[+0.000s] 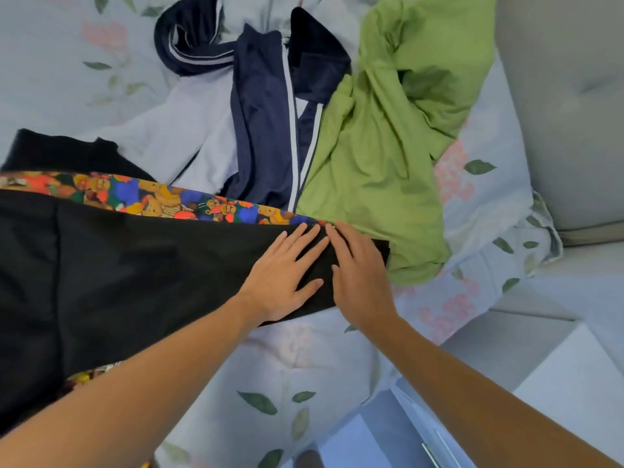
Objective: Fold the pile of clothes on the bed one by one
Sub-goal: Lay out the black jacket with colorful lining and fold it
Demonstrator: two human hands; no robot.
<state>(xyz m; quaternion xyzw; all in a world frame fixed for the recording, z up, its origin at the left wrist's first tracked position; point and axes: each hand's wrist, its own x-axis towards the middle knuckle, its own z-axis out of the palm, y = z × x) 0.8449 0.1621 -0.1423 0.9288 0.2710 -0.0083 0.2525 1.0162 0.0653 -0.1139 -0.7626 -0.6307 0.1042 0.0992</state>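
The black garment (135,265) lies spread flat on the bed (304,366), with a band of colourful printed fabric (152,197) showing along its far edge. Both hands press on its right end with straight fingers, gripping nothing: the left hand (283,275) lies flat on the black cloth, and the right hand (361,275) lies just beside it, their fingertips almost touching. Beyond the hands, a crumpled green garment (388,146) touches the black one. Next to the green one lie a navy garment with white stripes (270,130) and a pale garment (189,130). The floral bedsheet (489,197) covers the bed.
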